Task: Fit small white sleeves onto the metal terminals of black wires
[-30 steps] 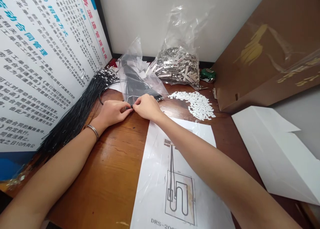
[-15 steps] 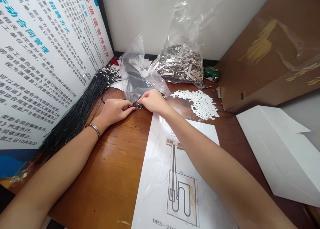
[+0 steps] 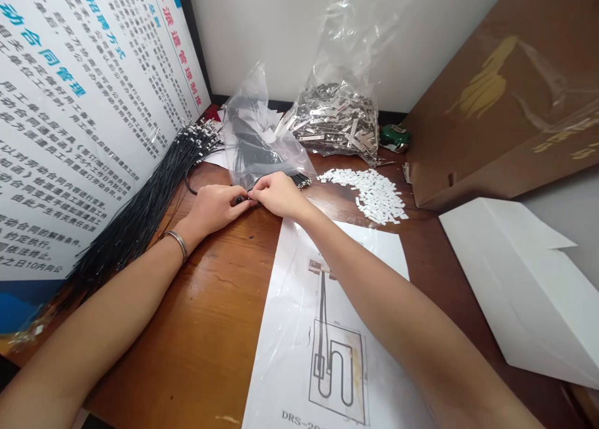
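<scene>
My left hand [image 3: 218,205], with a metal bangle on the wrist, is closed in a pinch, and a small dark bit of what looks like a black wire [image 3: 240,199] shows between thumb and forefinger. Right against it, my right hand [image 3: 279,195] pinches at the same spot; its fingertips hide what lies between them. Just behind both hands lies a clear plastic bag [image 3: 255,113] of black wires, their metal-tipped ends [image 3: 302,180] sticking out beside my right hand. To the left, a long bundle of black wires [image 3: 145,210] with white ends leans along the printed board.
A pile of small white sleeves [image 3: 381,195] lies right of my hands. Behind it stands a bag of metal strips [image 3: 334,120], beside a green packet [image 3: 394,137]. A printed drawing sheet [image 3: 285,354] lies under my right forearm. A brown box [image 3: 505,104] and white carton [image 3: 519,279] stand right.
My right hand has shifted slightly left, and its fingertips now meet those of my left hand. The wire ends in the bag behind it show more. The view has shifted slightly.
</scene>
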Motion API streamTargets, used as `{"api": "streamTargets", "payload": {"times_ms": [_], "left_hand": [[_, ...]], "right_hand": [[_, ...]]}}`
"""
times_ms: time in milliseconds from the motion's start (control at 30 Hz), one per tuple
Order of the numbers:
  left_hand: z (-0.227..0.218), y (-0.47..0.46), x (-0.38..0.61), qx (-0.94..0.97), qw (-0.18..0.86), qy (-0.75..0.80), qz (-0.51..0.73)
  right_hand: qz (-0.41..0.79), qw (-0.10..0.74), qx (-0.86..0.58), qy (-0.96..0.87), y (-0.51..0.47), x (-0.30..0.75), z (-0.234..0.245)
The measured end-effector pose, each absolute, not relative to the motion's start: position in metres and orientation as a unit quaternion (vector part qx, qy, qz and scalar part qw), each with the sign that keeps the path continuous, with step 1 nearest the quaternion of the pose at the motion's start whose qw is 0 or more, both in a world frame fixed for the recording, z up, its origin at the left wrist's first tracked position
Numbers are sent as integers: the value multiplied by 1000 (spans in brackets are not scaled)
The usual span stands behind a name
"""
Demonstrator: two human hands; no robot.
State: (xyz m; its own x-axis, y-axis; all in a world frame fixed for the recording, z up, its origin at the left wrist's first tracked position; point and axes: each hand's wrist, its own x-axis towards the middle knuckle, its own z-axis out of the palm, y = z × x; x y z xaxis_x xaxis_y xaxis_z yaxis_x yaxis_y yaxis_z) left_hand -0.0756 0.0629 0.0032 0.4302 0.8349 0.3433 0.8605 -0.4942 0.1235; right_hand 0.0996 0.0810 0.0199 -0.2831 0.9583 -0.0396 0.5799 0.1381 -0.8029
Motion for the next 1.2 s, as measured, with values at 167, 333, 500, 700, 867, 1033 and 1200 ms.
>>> {"api": "streamTargets", "payload": {"times_ms": [167, 333, 500, 700, 867, 1033, 1200], "left_hand": [[2, 64, -76, -840, 38, -508, -184], [3, 65, -75, -832, 24, -522, -186], [5, 64, -75, -829, 17, -535, -164], [8, 62, -74, -825, 16, -546, -144], [9, 60, -73, -828, 0, -537, -158], [10, 60, -72, -836, -14, -523, -166], [11, 59, -71, -834, -13, -527, -159]], "right_hand": [[361, 251, -537, -720, 82, 99, 21], [366, 251, -537, -718, 83, 102, 24], [392, 205, -507, -739, 80, 104, 34], [377, 69, -487, -784, 74, 112, 56], [369, 24, -485, -793, 75, 125, 70], [391, 38, -483, -783, 79, 133, 70], [372, 52, -509, -774, 80, 131, 67]]}}
